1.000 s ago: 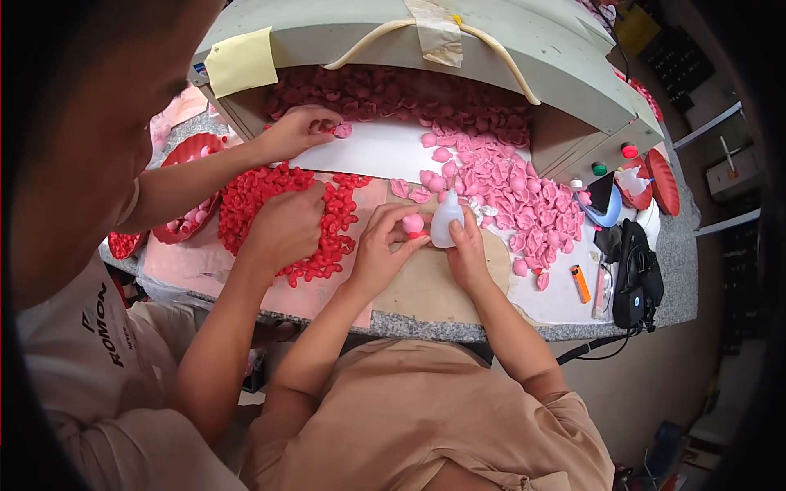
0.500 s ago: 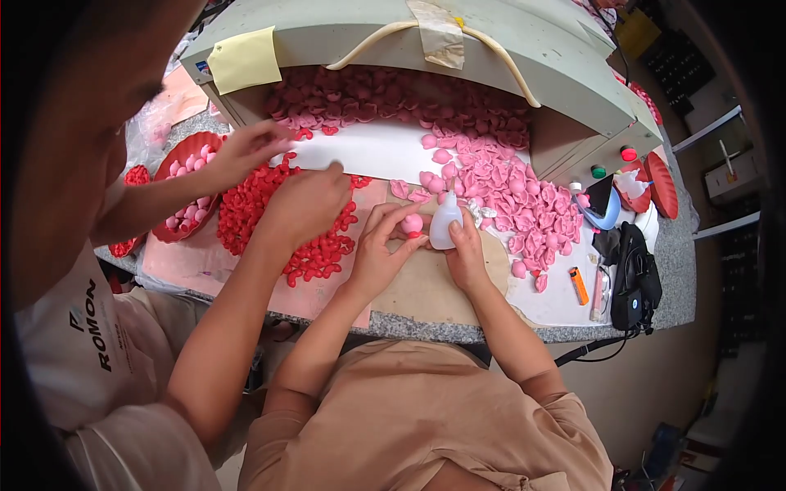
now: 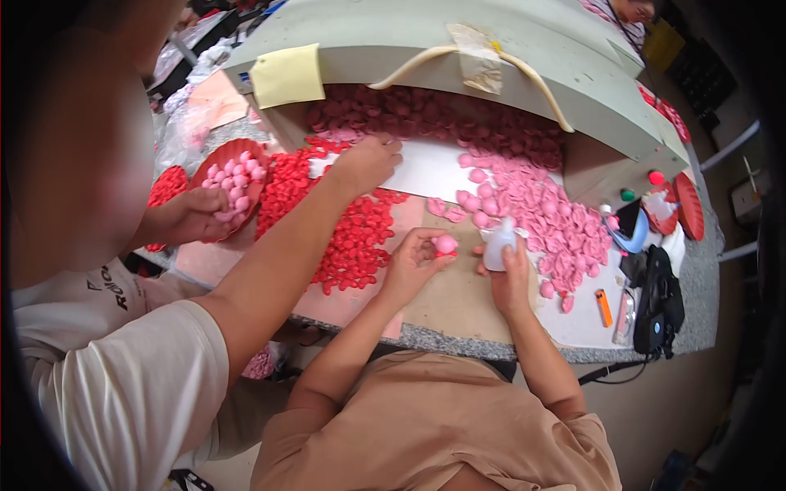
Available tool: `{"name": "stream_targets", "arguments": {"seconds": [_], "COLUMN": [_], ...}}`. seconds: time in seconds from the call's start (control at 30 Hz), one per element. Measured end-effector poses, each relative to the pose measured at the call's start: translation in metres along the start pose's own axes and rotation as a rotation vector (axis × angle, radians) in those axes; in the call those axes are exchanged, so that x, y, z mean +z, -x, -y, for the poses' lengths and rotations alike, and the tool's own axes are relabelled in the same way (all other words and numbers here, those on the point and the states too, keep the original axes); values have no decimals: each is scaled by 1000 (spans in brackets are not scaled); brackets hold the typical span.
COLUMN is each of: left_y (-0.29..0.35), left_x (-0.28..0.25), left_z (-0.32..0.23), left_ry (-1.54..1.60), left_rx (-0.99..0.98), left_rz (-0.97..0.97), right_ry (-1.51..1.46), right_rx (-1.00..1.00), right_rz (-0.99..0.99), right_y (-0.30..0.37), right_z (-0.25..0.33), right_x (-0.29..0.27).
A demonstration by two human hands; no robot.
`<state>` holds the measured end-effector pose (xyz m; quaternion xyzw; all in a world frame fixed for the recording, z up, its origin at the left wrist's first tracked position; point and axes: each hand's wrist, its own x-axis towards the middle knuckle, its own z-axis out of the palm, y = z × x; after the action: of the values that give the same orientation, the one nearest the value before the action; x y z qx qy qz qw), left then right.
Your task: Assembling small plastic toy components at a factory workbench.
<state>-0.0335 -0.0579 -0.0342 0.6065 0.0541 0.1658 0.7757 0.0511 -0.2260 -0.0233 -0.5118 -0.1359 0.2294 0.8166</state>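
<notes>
Between the fingertips of my left hand (image 3: 409,263) is a small pink ball-shaped piece (image 3: 445,243), with a small red piece (image 3: 443,254) at its underside. My right hand (image 3: 512,278) is wrapped round a translucent white squeeze bottle (image 3: 496,250), its narrow nozzle pointing up. A short gap separates the bottle from the pink piece. Both hands hover over a brown sheet (image 3: 454,307) on the table. Loose pink shell-like pieces (image 3: 565,225) spread beyond and right of the bottle. To the left of my left hand lies a heap of small red pieces (image 3: 356,245).
At left, a co-worker's hand (image 3: 196,209) is at a red dish (image 3: 214,168) of pink balls; the other hand (image 3: 372,164) reaches over the red heap. A grey metal housing (image 3: 426,49) overhangs the back. An orange lighter (image 3: 603,308) and black pouch (image 3: 659,299) lie at right.
My hands have drawn apart, widening the gap between bottle and pink piece. The co-worker's one hand has gone to the dish, the other farther toward the housing. The whole view has shifted.
</notes>
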Motion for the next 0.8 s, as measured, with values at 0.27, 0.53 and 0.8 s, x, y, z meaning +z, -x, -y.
{"name": "stream_targets", "arguments": {"seconds": [0.27, 0.53, 0.8], "left_y": [-5, -7, -5], "left_x": [-5, -13, -10], "left_z": [5, 6, 13], "left_ry": [55, 203, 329], "left_rx": [-82, -118, -108], "left_rz": [0, -24, -38], "right_ry": [2, -5, 7], "right_rx": [-50, -58, -54], "right_rz": [-26, -9, -92], "right_y": [-1, -1, 4], "right_z": [2, 0, 1], "right_x": [0, 4, 2]}}
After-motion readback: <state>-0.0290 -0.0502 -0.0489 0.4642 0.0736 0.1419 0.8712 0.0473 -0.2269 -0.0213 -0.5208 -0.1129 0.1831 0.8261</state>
